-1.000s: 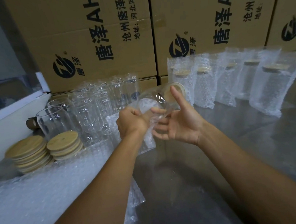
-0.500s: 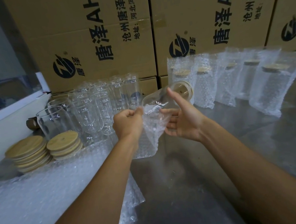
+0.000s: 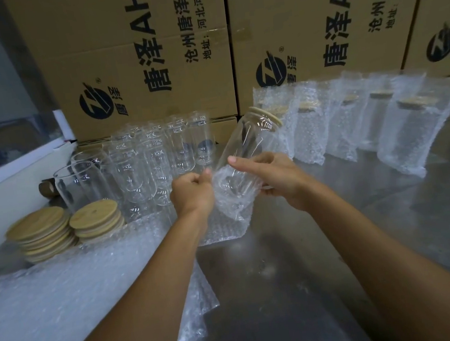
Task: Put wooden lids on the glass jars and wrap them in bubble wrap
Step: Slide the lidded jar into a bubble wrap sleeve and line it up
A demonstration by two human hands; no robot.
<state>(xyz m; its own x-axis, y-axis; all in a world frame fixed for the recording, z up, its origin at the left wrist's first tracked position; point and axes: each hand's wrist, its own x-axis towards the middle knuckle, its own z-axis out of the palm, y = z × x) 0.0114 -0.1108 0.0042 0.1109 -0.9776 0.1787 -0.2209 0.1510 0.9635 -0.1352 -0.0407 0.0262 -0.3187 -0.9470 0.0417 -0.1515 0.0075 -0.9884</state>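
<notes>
Sliding a lidded glass jar [image 3: 247, 151] base-first into a bubble wrap bag [image 3: 230, 214], the person is working above the counter [image 3: 309, 244]. The left hand [image 3: 193, 194] is pinching the bag's open edge with curled fingers, probably to keep the mouth open, while the right hand [image 3: 271, 176] is gripping the jar's lower body through the wrap, thumb lying on top, and holding it tilted with the wooden lid [image 3: 266, 114] pointing up and away. Only the base is sitting inside the bag so far. Bare glass jars [image 3: 140, 165] are standing at the left near two stacks of wooden lids [image 3: 66, 228], and wrapped jars [image 3: 366, 125] are lining up at the right, seemingly keeping finished work apart from stock.
</notes>
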